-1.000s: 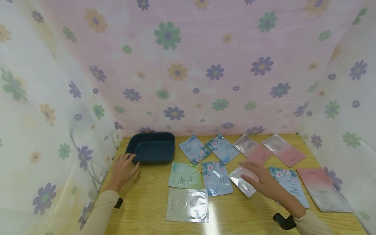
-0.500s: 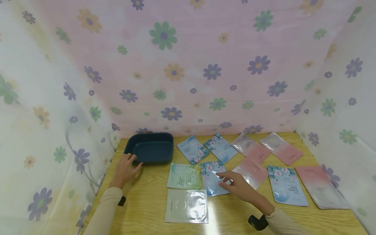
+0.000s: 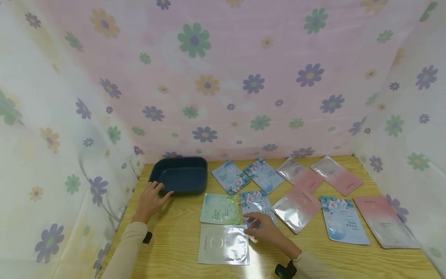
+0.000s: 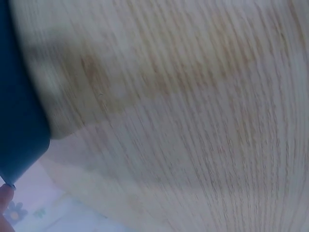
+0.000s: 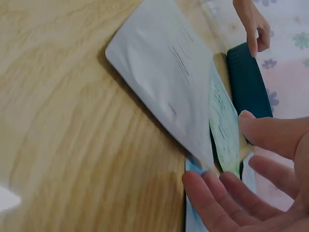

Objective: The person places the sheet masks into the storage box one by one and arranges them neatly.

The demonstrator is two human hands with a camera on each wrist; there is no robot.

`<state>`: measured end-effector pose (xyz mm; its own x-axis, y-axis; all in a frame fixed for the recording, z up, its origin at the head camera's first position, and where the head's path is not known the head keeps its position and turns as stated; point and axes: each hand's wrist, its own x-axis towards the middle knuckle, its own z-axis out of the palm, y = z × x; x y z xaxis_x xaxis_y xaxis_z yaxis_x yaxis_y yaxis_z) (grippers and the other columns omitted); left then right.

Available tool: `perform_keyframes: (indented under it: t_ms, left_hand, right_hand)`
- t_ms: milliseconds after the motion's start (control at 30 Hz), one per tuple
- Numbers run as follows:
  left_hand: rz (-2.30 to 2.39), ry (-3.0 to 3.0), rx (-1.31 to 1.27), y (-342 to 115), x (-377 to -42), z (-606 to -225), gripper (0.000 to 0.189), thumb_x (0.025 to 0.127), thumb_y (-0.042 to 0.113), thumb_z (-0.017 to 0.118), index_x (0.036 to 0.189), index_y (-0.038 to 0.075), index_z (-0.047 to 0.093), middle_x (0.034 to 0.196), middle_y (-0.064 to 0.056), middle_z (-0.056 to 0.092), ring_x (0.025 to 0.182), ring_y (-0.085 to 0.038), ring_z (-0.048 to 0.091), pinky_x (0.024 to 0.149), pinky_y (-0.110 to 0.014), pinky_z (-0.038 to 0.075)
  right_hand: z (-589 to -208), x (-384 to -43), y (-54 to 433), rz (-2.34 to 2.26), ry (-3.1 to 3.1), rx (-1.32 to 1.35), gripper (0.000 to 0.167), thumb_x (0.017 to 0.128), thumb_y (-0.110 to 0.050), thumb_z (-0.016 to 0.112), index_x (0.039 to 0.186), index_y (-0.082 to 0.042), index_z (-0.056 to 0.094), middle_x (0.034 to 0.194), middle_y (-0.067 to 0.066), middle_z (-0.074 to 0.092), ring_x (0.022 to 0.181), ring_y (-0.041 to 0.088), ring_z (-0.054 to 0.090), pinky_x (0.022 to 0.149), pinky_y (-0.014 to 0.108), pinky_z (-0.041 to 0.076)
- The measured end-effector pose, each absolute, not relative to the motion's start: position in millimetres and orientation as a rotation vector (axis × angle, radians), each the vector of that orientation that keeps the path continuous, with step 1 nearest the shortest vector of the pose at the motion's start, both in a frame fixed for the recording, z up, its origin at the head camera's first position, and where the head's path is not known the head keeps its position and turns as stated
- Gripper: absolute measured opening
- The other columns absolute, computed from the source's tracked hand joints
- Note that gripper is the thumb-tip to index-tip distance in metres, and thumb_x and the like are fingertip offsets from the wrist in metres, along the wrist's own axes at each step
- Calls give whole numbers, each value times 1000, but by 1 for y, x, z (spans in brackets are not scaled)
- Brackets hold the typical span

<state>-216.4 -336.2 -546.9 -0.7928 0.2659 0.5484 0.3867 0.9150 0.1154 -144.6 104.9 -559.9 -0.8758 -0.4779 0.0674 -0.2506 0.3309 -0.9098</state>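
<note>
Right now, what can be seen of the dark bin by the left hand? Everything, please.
The dark blue-green bin is shallow and open-topped, roughly rectangular with rounded corners, smooth walls and a flat floor; it looks like plastic. It sits upright at the far left of the wooden table, its longer sides running left to right. The left hand holds its near-left rim. No marking can be made out on it.

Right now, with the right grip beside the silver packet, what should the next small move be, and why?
I'd probably ease the right grip slightly left and pinch the right edge of the silver packet. The grip holds nothing and is close beside that edge, making this packet a likely easy pick, while the left grip is at the rim of the tray.
</note>
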Motion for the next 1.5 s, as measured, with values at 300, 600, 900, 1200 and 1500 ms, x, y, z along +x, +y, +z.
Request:
perform_keyframes:
  t_ms: [300,600,900,1200,1500]
  left_hand:
    - [-376,-2566,-424,-328,-217,-548,35,71,32,83,79,8,59,77,-6,47,67,-23,44,56,-37,43]
    - [-420,-2586,-392,-331,-222,-548,34,71,31,83,78,9,58,76,-7,46,68,-21,43,55,-36,41]
    - [-434,-2604,-381,-332,-220,-543,33,71,31,82,78,10,58,76,-7,48,68,-22,44,57,-38,43]
    - [-425,-2615,-381,-331,-219,-537,35,72,33,82,77,6,60,74,-11,49,67,-23,44,57,-39,42]
    - [-438,-2661,-341,-334,-216,-538,32,74,32,81,79,8,60,77,-9,51,72,-25,48,61,-41,44]
  right_hand:
    - [-571,-127,81,-1602,2664,-408,45,54,5,86,95,0,69,82,9,57,72,25,56,62,28,47]
    - [-579,-115,64,-1682,2757,-440,38,50,25,65,79,0,67,78,7,58,67,22,56,57,25,49]
    - [-577,-112,52,-1616,2816,-465,30,52,18,55,73,2,69,62,0,51,57,11,47,52,22,38]
    - [-578,-106,50,-1661,2614,-507,33,55,16,73,86,5,70,66,1,52,60,3,45,54,21,41]
    - [-578,-104,55,-1805,2268,-318,29,66,22,60,88,6,71,72,12,66,46,10,55,40,29,48]
